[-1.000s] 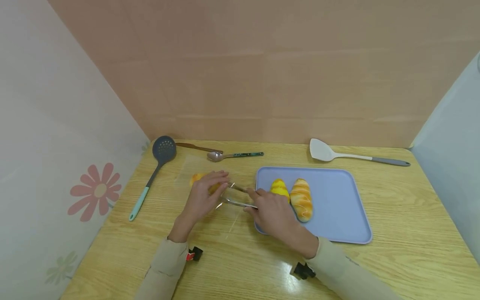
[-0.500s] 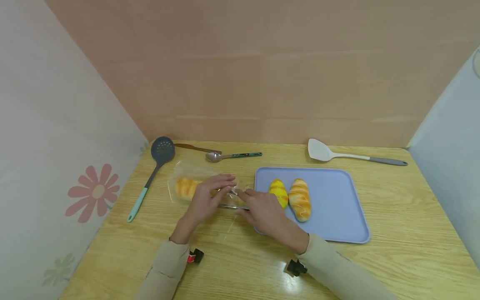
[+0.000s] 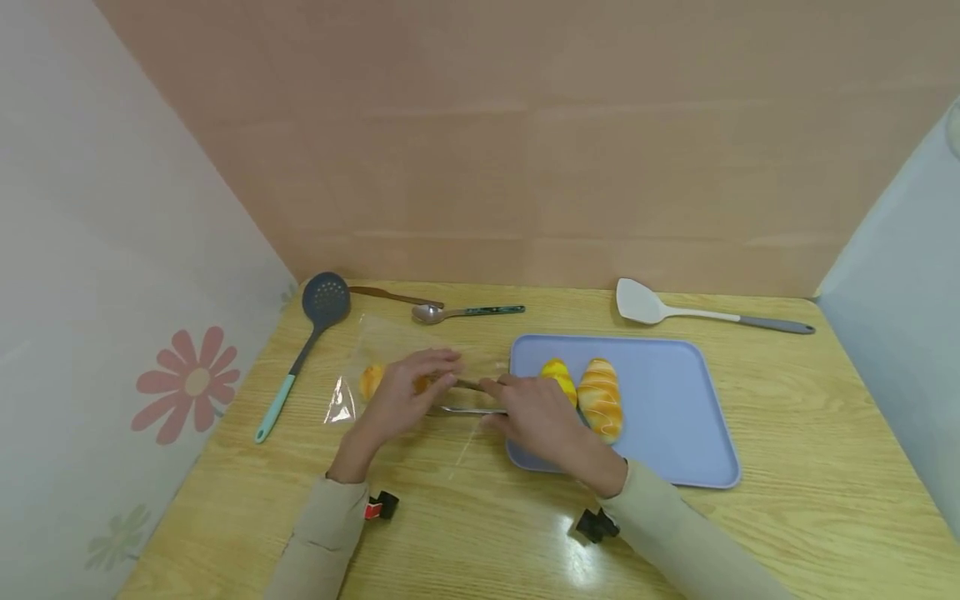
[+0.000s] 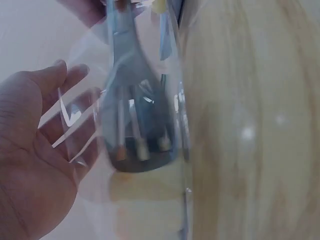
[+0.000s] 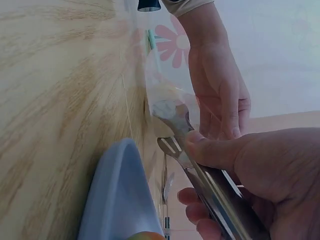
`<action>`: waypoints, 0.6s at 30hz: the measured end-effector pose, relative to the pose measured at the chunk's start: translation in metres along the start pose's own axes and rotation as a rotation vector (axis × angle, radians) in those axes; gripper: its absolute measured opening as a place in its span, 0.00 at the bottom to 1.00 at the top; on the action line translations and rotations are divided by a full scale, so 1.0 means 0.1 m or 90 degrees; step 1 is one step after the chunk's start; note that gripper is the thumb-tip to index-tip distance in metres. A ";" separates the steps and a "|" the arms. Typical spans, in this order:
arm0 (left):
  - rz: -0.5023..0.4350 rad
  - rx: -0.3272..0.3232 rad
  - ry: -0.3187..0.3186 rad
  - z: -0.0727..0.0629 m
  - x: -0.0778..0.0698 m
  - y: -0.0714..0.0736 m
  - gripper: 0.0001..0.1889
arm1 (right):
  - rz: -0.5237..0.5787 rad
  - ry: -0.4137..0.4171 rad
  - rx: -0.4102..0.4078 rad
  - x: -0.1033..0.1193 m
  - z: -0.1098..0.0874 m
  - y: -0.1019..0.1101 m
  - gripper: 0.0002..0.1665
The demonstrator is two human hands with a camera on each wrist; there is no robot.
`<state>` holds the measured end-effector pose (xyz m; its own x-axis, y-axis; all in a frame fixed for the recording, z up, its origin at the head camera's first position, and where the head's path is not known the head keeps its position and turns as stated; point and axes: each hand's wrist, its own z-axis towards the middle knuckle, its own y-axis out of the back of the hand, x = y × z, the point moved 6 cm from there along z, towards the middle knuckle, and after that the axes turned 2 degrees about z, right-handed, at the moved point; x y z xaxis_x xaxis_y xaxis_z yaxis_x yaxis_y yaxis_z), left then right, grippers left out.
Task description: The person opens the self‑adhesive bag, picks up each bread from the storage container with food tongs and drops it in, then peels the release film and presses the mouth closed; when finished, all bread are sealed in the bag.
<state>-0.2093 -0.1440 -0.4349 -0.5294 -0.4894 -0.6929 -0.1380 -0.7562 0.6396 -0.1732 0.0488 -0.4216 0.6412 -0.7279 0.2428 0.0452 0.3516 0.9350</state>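
Wooden table beneath, metal tongs point left, long axis running sideways.

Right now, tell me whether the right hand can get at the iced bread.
Probably yes: the iced bread lies uncovered on the tray near the right hand, though that hand grips the tongs and might need to release them first.

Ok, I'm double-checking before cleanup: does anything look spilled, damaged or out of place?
Nothing stands out. The right hand holds the metal tongs at the clear plastic bag, two bread rolls rest on the blue tray, and no spill or damage shows.
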 end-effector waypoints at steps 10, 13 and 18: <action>-0.032 -0.020 -0.022 0.01 -0.08 -0.02 0.08 | 0.038 -0.018 -0.023 0.01 0.02 0.00 0.31; -0.066 -0.007 -0.031 0.01 -0.09 -0.04 0.08 | 0.030 -0.008 -0.033 0.04 0.03 -0.07 0.30; -0.074 0.022 -0.009 0.01 -0.05 -0.09 0.09 | -0.004 -0.005 -0.006 0.09 0.04 -0.17 0.29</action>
<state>-0.2061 -0.1341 -0.4368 -0.5197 -0.3927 -0.7588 -0.2283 -0.7920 0.5662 -0.1708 0.0338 -0.4342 0.6344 -0.7351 0.2388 0.0569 0.3526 0.9341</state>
